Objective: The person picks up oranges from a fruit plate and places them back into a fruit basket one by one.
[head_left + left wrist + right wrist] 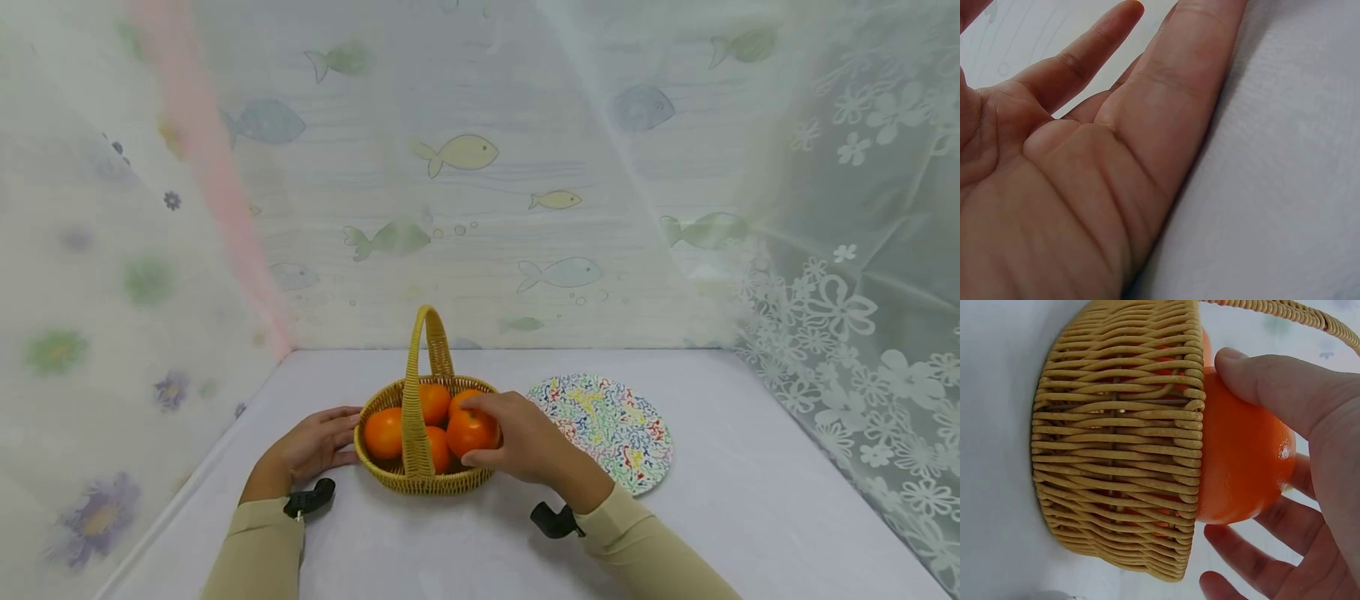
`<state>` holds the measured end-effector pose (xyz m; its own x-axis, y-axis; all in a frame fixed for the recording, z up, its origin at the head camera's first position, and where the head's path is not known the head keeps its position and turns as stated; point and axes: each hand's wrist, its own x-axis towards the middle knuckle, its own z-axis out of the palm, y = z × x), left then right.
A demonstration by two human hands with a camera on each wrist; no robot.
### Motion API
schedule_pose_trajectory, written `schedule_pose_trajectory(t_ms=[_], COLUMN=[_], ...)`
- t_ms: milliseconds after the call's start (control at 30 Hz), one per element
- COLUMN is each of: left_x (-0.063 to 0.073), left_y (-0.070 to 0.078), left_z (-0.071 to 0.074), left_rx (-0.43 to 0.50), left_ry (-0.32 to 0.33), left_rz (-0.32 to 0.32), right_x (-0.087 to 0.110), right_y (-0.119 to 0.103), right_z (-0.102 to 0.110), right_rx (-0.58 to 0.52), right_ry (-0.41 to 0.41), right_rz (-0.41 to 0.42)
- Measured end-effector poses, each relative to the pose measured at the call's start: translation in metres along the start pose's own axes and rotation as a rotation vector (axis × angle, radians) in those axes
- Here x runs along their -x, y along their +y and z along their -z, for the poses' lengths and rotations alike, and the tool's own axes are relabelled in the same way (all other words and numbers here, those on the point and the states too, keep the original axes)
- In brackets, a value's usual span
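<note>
A yellow-brown wicker basket (417, 483) with a tall arched handle holds several round, smooth orange fruits (384, 433). My right hand (525, 437) grips one glossy orange fruit (1247, 456) at the basket's right end, thumb on one side and fingers curled round the other. Part of that fruit stands above the rim; its lower part is hidden behind the wicker in the right wrist view. At the opposite end, my left hand (324, 442) rests on its edge with fairly straight fingers, the fingertips right at the basket's side. The left wrist view shows mainly the palm.
A round white plate (633, 417) speckled in several colours lies to the right of the basket, partly behind my right forearm. A white cloth covers the table (420, 550). Fish-patterned and flowered curtains (465, 208) enclose the back and sides.
</note>
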<state>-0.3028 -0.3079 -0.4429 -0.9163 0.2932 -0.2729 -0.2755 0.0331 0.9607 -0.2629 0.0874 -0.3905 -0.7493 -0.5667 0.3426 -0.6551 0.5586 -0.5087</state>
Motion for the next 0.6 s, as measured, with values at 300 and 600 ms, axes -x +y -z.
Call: schedule_pose_trajectory(t_ms=[300,600], left_x=[0.0031,0.0038], left_y=[-0.0007,0.0007], left_z=[-0.0016,-0.0018], left_rx=[-0.014,-0.024], left_ry=[0.0,0.018], left_rz=[-0.01,-0.005], right_x=[0.0011,0.0014], right_y=[-0.002,-0.0049], right_z=[-0.001,0.0004], right_rx=[0.026,0.068], right_ry=[-0.022,-0.049], right_rz=[-0.025,-0.03])
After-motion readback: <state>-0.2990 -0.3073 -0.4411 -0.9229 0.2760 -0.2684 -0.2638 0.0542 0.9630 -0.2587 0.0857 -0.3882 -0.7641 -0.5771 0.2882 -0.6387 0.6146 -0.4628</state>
